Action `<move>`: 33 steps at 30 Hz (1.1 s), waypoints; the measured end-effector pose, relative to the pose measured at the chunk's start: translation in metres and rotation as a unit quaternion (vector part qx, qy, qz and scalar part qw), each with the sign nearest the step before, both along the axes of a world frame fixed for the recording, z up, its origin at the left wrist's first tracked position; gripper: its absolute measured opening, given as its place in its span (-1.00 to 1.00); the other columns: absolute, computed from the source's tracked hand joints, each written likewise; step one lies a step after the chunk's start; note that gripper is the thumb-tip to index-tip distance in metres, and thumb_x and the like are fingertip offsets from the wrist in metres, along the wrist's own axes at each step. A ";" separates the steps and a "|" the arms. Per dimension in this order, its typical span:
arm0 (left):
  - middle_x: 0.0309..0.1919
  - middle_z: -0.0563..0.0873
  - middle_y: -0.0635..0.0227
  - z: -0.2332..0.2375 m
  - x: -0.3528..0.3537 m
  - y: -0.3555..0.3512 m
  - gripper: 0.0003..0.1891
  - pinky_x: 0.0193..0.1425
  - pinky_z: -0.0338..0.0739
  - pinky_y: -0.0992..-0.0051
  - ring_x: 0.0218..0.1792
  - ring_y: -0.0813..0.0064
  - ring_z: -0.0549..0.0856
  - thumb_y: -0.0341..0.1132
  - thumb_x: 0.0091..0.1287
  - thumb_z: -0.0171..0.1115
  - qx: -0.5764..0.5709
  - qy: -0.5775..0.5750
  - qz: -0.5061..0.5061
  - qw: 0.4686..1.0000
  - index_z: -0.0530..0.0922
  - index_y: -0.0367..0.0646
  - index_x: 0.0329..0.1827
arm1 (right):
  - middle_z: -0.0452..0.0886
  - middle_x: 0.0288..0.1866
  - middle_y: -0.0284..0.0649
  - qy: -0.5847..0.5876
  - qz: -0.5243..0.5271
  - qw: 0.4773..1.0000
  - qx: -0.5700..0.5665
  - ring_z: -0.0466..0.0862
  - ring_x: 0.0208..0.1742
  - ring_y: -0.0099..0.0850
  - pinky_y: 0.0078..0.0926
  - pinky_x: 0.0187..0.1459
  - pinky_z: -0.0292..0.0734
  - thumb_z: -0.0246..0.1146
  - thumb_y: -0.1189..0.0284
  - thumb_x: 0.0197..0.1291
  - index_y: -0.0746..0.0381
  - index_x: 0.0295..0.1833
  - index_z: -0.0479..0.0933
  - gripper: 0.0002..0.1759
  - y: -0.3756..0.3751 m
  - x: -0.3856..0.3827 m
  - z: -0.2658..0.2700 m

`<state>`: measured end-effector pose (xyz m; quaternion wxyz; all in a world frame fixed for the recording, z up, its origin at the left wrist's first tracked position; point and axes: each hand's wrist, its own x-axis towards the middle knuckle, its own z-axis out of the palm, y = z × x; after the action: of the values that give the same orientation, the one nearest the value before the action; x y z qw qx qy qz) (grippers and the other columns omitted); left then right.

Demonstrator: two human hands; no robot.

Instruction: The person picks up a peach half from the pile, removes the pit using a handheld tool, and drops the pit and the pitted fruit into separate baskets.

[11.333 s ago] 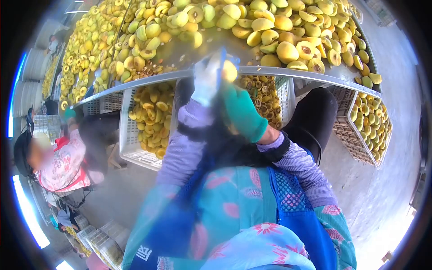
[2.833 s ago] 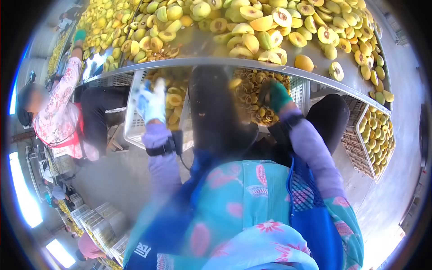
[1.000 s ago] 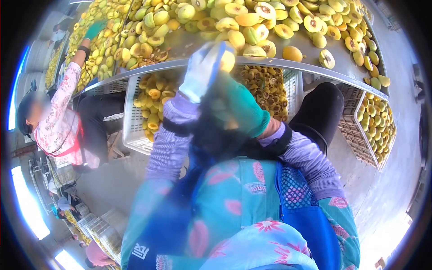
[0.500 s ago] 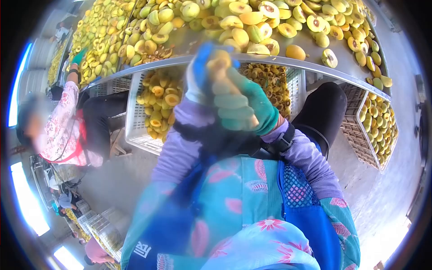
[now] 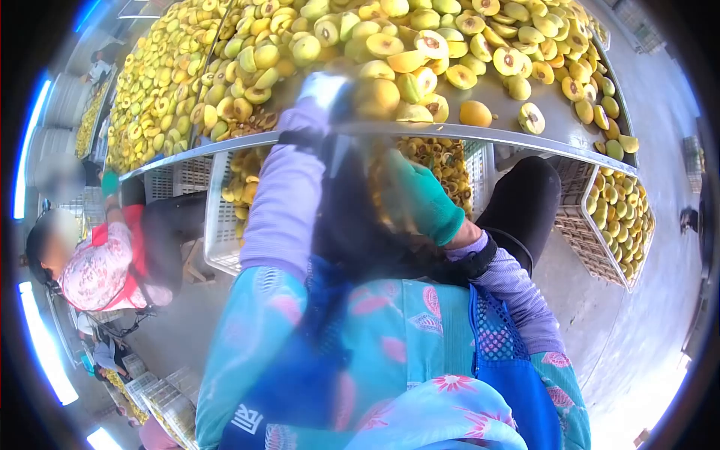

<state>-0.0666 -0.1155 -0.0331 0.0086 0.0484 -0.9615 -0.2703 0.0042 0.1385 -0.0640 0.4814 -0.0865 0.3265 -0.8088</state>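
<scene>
My left hand (image 5: pixel 324 88), in a white and blue glove, reaches over the metal table edge toward halved yellow-green fruit that looks like apricots (image 5: pixel 385 45). Motion smears its fingers, and a blurred yellow fruit (image 5: pixel 375 99) appears just to their right. My right hand (image 5: pixel 427 196), in a green glove, is lower, in front of the table edge. Its fingers are blurred too, over a white crate (image 5: pixel 480 169) of brownish cut fruit pieces (image 5: pixel 435 156). I cannot tell whether either hand holds something.
The metal table (image 5: pixel 495 105) bears a large heap of fruit halves. Another crate (image 5: pixel 574 199) of halves stands at right by my knee. A second crate (image 5: pixel 219 217) with cut fruit is under the table at left. A co-worker (image 5: pixel 97 262) sits at the left along the table.
My hands were together in front of the table edge, around a fruit. Now they are apart: the left has reached forward over the table, the right has dropped lower.
</scene>
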 end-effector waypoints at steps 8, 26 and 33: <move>-0.18 0.66 0.12 0.070 0.099 0.065 -0.68 -0.10 0.56 0.27 -0.14 0.11 0.63 -0.26 0.04 0.32 -0.016 0.324 -0.026 0.946 0.58 -0.13 -0.13 | 0.55 -0.46 0.11 0.493 -0.163 0.805 0.289 0.57 -0.42 0.00 -0.14 -0.38 0.41 0.05 0.18 0.38 0.32 -0.22 0.46 -0.63 -0.050 -0.011 0.054; -0.23 0.74 0.22 0.032 0.091 0.103 -0.59 -0.07 0.60 0.38 -0.21 0.26 0.72 -0.31 0.23 0.19 0.172 0.241 0.033 0.955 0.47 -0.28 0.12 | 0.44 -0.64 -0.08 0.459 -0.298 0.802 0.239 0.47 -0.61 -0.18 -0.25 -0.57 0.33 0.03 0.13 0.39 0.28 -0.30 0.43 -0.59 -0.036 0.029 0.028; -0.36 0.71 0.26 0.025 0.080 0.103 -0.78 -0.32 0.56 0.41 -0.38 0.30 0.70 -0.30 0.31 0.08 0.255 0.268 -0.011 0.929 0.59 -0.19 -0.10 | 0.27 -0.67 -0.50 -0.055 0.018 0.997 0.056 0.31 -0.71 -0.61 -0.47 -0.67 0.23 -0.03 -0.04 0.37 0.09 -0.28 0.40 -0.58 -0.013 0.030 0.070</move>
<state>0.0134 -0.0129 -0.0083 0.2498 -0.0361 -0.8226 -0.5096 0.0343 0.1260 0.0060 0.5172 -0.0205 0.3423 -0.7842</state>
